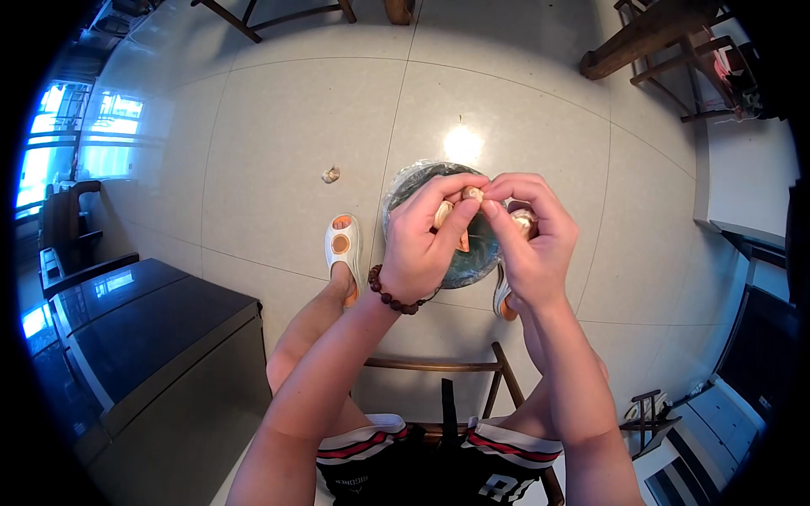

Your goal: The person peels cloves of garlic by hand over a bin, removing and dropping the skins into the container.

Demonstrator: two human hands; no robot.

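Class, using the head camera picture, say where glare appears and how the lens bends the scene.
Head view: a white glare spot shines on the floor, just beyond the bin; head view: the windows at the left edge look washed out and bluish; head view: tile lines curve, and black, rounded borders suggest a wide-angle lens.

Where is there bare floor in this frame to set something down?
Largely bare floor tiles lie right of the lined bin, toward the pale cabinet, and between the stray bulb and the dark cabinet. It is crowded around the bin: the left hand and right hand hold garlic above it, and the sandals flank it.
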